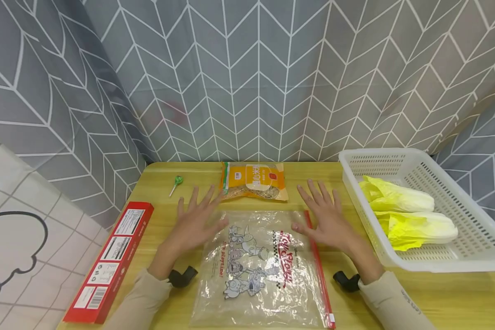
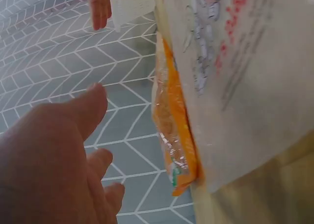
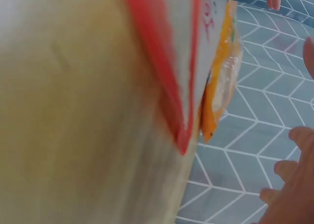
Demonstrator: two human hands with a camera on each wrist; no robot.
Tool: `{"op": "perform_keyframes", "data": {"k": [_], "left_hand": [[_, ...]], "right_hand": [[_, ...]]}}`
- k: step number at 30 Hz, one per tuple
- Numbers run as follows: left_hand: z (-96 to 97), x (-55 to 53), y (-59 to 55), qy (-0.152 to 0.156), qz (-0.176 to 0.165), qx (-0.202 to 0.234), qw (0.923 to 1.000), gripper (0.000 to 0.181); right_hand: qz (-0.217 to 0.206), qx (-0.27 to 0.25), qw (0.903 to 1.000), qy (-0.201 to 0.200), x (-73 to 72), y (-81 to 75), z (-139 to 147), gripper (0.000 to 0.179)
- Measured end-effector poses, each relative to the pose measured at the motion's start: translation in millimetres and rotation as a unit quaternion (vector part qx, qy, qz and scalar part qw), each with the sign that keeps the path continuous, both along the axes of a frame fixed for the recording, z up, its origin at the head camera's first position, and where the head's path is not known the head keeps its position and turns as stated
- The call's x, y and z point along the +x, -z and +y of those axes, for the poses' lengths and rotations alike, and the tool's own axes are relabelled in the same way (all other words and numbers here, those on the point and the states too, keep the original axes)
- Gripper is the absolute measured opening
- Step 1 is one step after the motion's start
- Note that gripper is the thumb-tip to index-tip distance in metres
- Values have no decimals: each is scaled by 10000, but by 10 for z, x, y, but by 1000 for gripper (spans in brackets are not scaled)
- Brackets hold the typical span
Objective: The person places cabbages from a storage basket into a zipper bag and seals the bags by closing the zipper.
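Note:
A clear zip bag [image 1: 251, 256] with cartoon figures and red lettering lies flat on the table, its red slider edge to the right. Over its upper left part is my left hand [image 1: 195, 224], fingers spread and holding nothing. My right hand [image 1: 326, 220] is spread in the same way near the red edge, also holding nothing. In both wrist views the hands appear raised above the table. Just beyond the bag lies an orange snack packet [image 1: 254, 181] with a see-through window; the left wrist view shows the packet [image 2: 171, 121] too.
At the right, a white plastic basket [image 1: 396, 261] holds two heads of napa cabbage [image 1: 416, 227]. A long red box [image 1: 111, 261] lies along the left edge, with a green lollipop [image 1: 178, 180] beyond it. A patterned grey curtain [image 1: 239, 82] hangs behind the table.

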State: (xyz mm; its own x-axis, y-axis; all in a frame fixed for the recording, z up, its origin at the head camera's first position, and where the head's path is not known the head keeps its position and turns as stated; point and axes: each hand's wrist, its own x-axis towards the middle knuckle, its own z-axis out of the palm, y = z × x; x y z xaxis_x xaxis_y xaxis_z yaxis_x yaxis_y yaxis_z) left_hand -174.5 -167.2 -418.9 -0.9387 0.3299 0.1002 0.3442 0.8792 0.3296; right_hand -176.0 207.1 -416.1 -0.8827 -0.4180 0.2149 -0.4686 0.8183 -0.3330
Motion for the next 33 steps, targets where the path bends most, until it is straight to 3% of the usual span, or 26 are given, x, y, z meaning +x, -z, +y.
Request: {"op": "perform_keyframes", "data": {"k": [7, 14, 24, 33], "left_hand": [[-3, 44, 104, 352, -122, 234, 9990, 78], [-39, 81, 194, 785, -397, 171, 9960, 80], [-48, 98, 303, 1113, -720, 259, 9908, 75], [-59, 101, 382, 1107, -807, 538, 9891, 63]], "right_hand": [[-248, -290, 9978, -541, 9, 111, -26, 100], [-731, -443, 9892, -1194, 26, 210, -55, 87], [-640, -641, 9858, -1416, 36, 354, -14, 67], [-463, -857, 9853, -1407, 48, 468, -2, 44]]}}
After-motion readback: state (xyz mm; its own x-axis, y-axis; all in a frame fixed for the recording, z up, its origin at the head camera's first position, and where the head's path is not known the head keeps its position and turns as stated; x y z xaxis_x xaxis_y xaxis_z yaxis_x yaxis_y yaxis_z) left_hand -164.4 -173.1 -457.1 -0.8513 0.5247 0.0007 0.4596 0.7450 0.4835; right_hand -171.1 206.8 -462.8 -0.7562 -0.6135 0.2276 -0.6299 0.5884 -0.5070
